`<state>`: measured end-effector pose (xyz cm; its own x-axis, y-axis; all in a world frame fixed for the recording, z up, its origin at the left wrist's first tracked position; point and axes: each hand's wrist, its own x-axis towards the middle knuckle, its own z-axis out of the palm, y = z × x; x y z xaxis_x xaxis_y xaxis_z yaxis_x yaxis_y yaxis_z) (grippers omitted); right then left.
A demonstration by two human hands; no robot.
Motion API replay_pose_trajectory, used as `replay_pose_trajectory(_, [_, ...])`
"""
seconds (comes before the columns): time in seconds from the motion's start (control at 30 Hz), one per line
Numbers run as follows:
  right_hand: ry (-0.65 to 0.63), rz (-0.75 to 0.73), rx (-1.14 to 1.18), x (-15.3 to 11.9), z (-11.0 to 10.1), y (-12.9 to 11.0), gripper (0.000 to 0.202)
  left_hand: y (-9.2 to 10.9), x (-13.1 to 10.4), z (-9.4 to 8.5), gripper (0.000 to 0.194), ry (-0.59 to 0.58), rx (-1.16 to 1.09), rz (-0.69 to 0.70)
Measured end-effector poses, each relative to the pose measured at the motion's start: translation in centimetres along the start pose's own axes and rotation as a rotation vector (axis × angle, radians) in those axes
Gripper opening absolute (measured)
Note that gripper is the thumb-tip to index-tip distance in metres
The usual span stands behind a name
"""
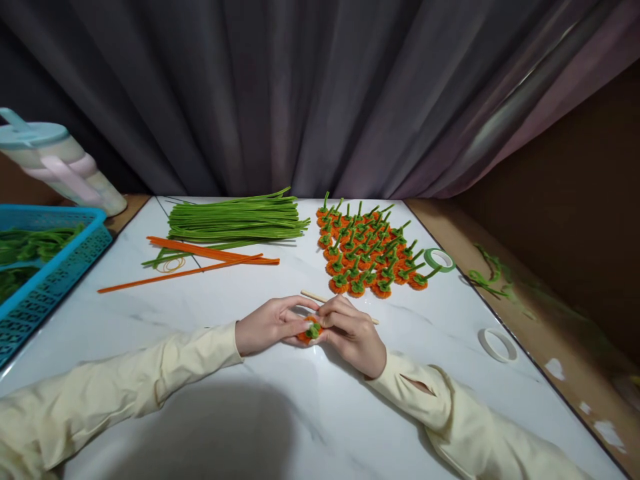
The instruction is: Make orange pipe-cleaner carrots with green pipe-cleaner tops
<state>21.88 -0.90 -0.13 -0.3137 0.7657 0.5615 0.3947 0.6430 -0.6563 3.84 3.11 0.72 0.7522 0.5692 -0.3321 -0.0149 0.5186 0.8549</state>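
Near the middle of the white marbled table (210, 407), a small orange piece with a green top (313, 329) is pinched between both hands. My left hand (273, 325) grips it from the left, thumb on top. My right hand (353, 332) holds it from the right with bent fingers. Behind the right hand lies a thin wooden stick (311, 295), partly hidden by the fingers. Many similar orange pieces with green stems (370, 247) stand grouped beyond the hands. To their left lie a bundle of green fuzzy stems (235, 219) and some orange stems (215, 253).
A blue basket (55, 303) with green pieces and a tumbler (65, 160) stand at the left. Green tape (440, 260) and a white tape roll (498, 345) lie at the right. Rubber bands (171, 265) rest beside the orange stems. Grey curtains hang behind.
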Motion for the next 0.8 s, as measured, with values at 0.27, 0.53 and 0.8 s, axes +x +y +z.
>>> replay_pose_trajectory(0.27, [0.011, -0.014, -0.15, -0.1, -0.7, 0.2, 0.042, 0.7, 0.1, -0.3, 0.042, 0.041, -0.184, -0.012])
replay_pose_trajectory(0.53, [-0.041, -0.26, -0.337, -0.6, -0.8, -0.4, 0.036, -0.1, 0.2, 0.3, 0.04, 0.062, -0.036, 0.011])
replay_pose_trajectory(0.8, [0.058, 0.11, -0.031, -0.3, -0.6, -0.7, 0.029, -0.4, 0.0, 0.7, 0.043, 0.098, 0.092, 0.048])
